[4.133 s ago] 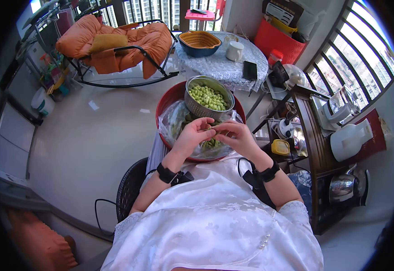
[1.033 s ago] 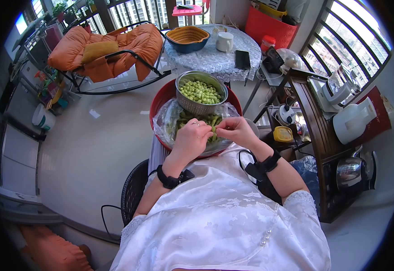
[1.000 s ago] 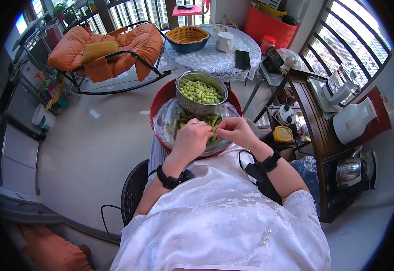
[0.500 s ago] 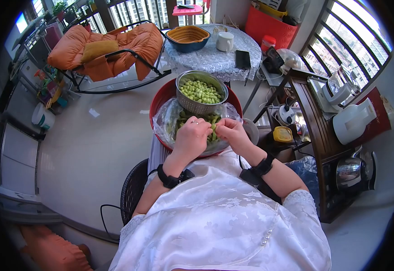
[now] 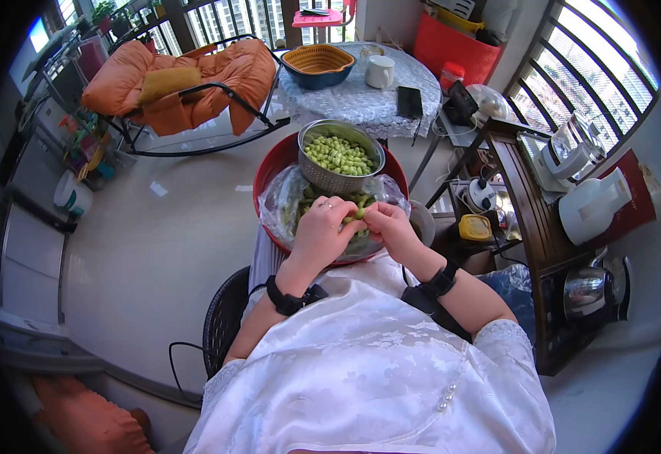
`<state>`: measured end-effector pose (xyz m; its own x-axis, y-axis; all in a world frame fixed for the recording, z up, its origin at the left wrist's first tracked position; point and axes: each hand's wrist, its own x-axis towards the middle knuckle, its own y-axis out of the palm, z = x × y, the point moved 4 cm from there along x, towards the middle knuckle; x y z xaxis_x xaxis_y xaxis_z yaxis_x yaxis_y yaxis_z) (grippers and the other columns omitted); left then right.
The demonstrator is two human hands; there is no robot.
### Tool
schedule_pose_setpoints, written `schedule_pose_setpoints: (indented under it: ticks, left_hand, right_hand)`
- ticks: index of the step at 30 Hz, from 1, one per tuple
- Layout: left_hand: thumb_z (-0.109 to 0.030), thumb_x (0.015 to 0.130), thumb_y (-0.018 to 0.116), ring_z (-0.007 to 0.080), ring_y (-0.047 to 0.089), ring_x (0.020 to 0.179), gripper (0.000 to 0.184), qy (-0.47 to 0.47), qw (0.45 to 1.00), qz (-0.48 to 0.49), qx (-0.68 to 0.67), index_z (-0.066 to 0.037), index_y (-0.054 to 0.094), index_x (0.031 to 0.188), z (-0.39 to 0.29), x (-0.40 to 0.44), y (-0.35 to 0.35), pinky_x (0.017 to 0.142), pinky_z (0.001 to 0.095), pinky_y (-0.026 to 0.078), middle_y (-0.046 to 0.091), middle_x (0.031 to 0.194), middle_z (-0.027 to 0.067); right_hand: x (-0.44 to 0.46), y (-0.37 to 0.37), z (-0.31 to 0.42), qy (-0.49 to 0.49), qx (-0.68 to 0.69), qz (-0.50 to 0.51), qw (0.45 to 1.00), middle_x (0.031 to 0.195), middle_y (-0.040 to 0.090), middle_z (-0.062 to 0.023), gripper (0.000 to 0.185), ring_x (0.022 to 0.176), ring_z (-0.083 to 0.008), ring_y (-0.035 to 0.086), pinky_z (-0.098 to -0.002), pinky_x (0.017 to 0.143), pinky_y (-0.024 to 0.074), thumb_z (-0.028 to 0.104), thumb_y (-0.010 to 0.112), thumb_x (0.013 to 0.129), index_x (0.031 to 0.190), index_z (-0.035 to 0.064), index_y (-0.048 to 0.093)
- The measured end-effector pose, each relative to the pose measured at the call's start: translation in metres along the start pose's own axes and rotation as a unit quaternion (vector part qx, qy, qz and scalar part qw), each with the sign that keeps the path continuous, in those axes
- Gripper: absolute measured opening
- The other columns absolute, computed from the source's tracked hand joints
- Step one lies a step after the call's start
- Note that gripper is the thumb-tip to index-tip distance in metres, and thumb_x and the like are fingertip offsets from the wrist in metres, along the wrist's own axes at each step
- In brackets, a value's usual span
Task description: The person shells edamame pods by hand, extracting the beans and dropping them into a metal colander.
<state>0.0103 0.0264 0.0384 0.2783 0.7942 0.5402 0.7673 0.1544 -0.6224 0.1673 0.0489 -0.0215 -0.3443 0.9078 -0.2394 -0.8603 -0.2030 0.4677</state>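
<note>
Over a red basin (image 5: 265,180), both hands meet at a small green bean pod (image 5: 360,214). My left hand (image 5: 323,231) has its fingers closed on the pod from the left, with a ring showing on one finger. From the right, my right hand (image 5: 393,229) pinches the same pod. Beneath them, more green pods (image 5: 309,201) lie in a clear plastic bag (image 5: 277,198) inside the basin. At the basin's far side sits a metal colander (image 5: 370,179) with shelled green beans (image 5: 338,154) in it.
A lace-covered round table (image 5: 338,100) bears a yellow and blue basket (image 5: 317,64), a white mug (image 5: 380,72) and a phone (image 5: 409,101). An orange rocking chair (image 5: 232,76) stands front left. To the right is a dark wooden shelf (image 5: 523,204) with a white kettle (image 5: 592,208).
Since half a second ago, the fingers have shifted slightly around the pod, and my left thumb shows more. The colander and bag have stayed in place in the basin.
</note>
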Motion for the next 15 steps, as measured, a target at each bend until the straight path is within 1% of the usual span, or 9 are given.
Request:
schedule_pose_setpoints:
  ticks: [2, 5, 9, 11, 12, 14, 15]
  left_hand:
    - [-0.015, 0.079, 0.071, 0.0313, 0.061, 0.083, 0.015, 0.030, 0.999, -0.015, 0.041, -0.003, 0.068, 0.088, 0.001, 0.000, 0.000, 0.072, 0.0419, 0.050, 0.066, 0.085, 0.0102]
    - [-0.014, 0.080, 0.070, 0.0312, 0.062, 0.084, 0.011, 0.032, 0.997, 0.009, 0.071, -0.004, 0.068, 0.085, -0.005, 0.000, -0.001, 0.072, 0.0434, 0.050, 0.066, 0.084, 0.0099]
    - [-0.013, 0.081, 0.068, 0.0319, 0.062, 0.084, 0.009, 0.031, 0.996, 0.015, 0.079, -0.005, 0.067, 0.084, -0.004, -0.001, 0.000, 0.073, 0.0438, 0.050, 0.066, 0.084, 0.0101]
    - [-0.015, 0.084, 0.065, 0.0322, 0.062, 0.085, 0.011, -0.009, 0.999, 0.021, 0.041, -0.004, 0.067, 0.085, 0.000, -0.002, 0.002, 0.073, 0.0441, 0.050, 0.066, 0.084, 0.0115]
    - [-0.015, 0.084, 0.065, 0.0322, 0.062, 0.085, 0.011, -0.009, 0.999, 0.021, 0.041, -0.004, 0.067, 0.085, 0.001, -0.003, 0.003, 0.073, 0.0441, 0.050, 0.066, 0.084, 0.0115]
    - [-0.016, 0.089, 0.060, 0.0348, 0.063, 0.083, 0.016, -0.056, 0.998, 0.021, 0.008, -0.002, 0.068, 0.088, 0.008, -0.004, 0.006, 0.072, 0.0440, 0.050, 0.066, 0.085, 0.0136]
    - [-0.016, 0.089, 0.060, 0.0348, 0.063, 0.083, 0.016, -0.056, 0.998, 0.022, 0.008, -0.002, 0.068, 0.088, 0.008, -0.004, 0.007, 0.072, 0.0440, 0.050, 0.066, 0.085, 0.0136]
  right_hand:
    - [-0.004, 0.006, 0.005, -0.037, -0.102, -0.036, 0.993, 0.073, 0.056, 0.0053, 0.009, 0.060, -0.0023, 0.045, -0.0195, 0.053, 0.0317, 0.013, 0.065, 0.087, 0.083, 0.0067, 0.060]
    - [-0.002, 0.002, 0.004, -0.067, -0.134, -0.031, 0.988, 0.073, 0.058, 0.0057, 0.009, 0.061, -0.0009, 0.046, -0.0188, 0.053, 0.0329, 0.011, 0.065, 0.087, 0.082, 0.0057, 0.060]
    - [-0.002, 0.003, 0.005, -0.094, -0.171, -0.026, 0.980, 0.074, 0.059, 0.0053, 0.008, 0.064, -0.0010, 0.048, -0.0185, 0.055, 0.0351, 0.009, 0.065, 0.086, 0.082, 0.0045, 0.060]
    - [-0.001, 0.003, 0.005, -0.141, -0.212, -0.023, 0.967, 0.075, 0.059, 0.0049, 0.008, 0.066, -0.0014, 0.049, -0.0184, 0.057, 0.0379, 0.008, 0.065, 0.086, 0.083, 0.0032, 0.059]
    - [-0.002, 0.003, 0.005, -0.141, -0.212, -0.024, 0.967, 0.075, 0.059, 0.0049, 0.008, 0.066, -0.0014, 0.049, -0.0184, 0.057, 0.0379, 0.008, 0.065, 0.086, 0.083, 0.0032, 0.059]
    - [-0.002, 0.003, 0.006, -0.161, -0.219, -0.005, 0.962, 0.076, 0.059, 0.0045, 0.008, 0.067, -0.0015, 0.050, -0.0186, 0.058, 0.0397, 0.007, 0.064, 0.086, 0.083, 0.0026, 0.058]
    - [-0.001, 0.003, 0.006, -0.161, -0.219, -0.006, 0.962, 0.076, 0.059, 0.0045, 0.008, 0.067, -0.0015, 0.050, -0.0186, 0.058, 0.0397, 0.007, 0.064, 0.086, 0.083, 0.0026, 0.058]
